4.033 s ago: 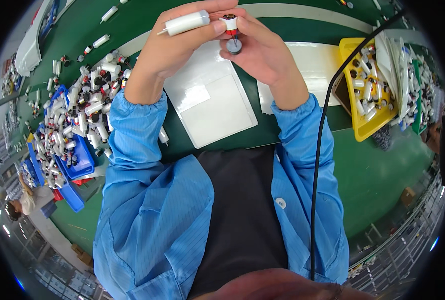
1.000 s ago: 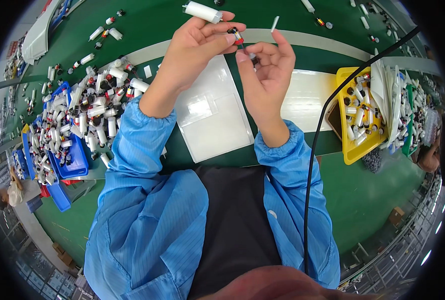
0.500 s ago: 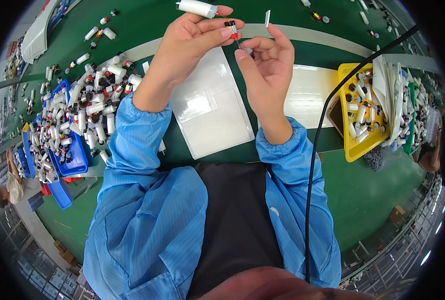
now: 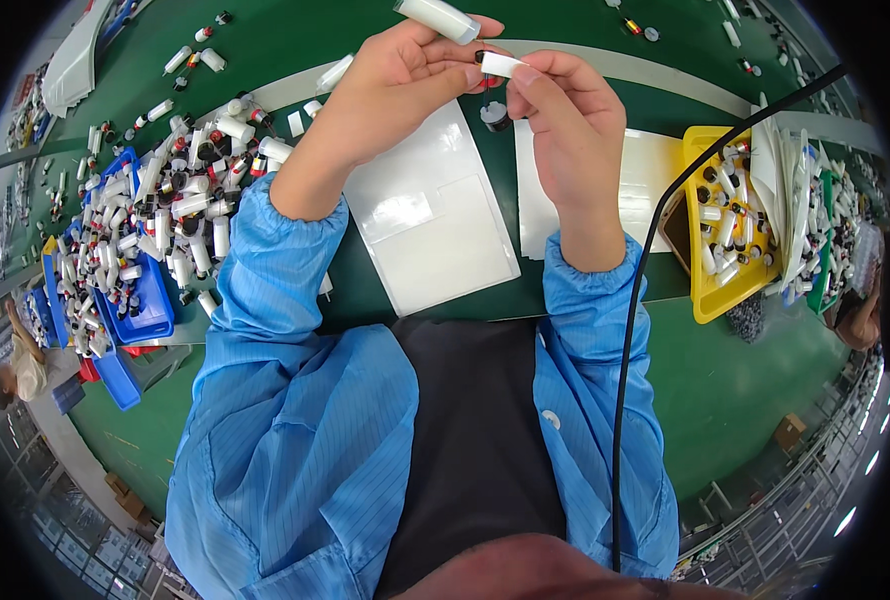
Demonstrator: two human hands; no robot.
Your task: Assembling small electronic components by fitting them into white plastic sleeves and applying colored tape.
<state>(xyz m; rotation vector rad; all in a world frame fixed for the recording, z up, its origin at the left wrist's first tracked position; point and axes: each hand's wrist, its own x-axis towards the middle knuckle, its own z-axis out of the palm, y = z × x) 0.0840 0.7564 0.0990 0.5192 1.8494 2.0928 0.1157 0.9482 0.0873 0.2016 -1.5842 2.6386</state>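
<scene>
My left hand point(image 4: 390, 90) is closed on a small wired assembly. Its white cylinder point(image 4: 438, 18) rests across the upper fingers, and a small black and red part point(image 4: 482, 57) shows at the fingertips. Between thumb and fingers, my right hand point(image 4: 570, 125) pinches a small white strip point(image 4: 502, 64), its left end against that part. Below the fingertips hangs a dark round cap point(image 4: 495, 117), apparently on thin wires. A glossy white sheet point(image 4: 440, 230) lies on the green table under the hands. How the wires join is too small to make out.
A heap of similar white cylinders point(image 4: 190, 205) spills around blue trays point(image 4: 150, 310) on the left. At right stands a yellow tray point(image 4: 710, 295) holding more. A second white sheet point(image 4: 640, 180) lies beside my right forearm. A black cable point(image 4: 630, 330) crosses the view there.
The white strip has come from upright above my right fingers to lie against the part in my left hand. The white cylinder has shifted right, and the dark cap now hangs free.
</scene>
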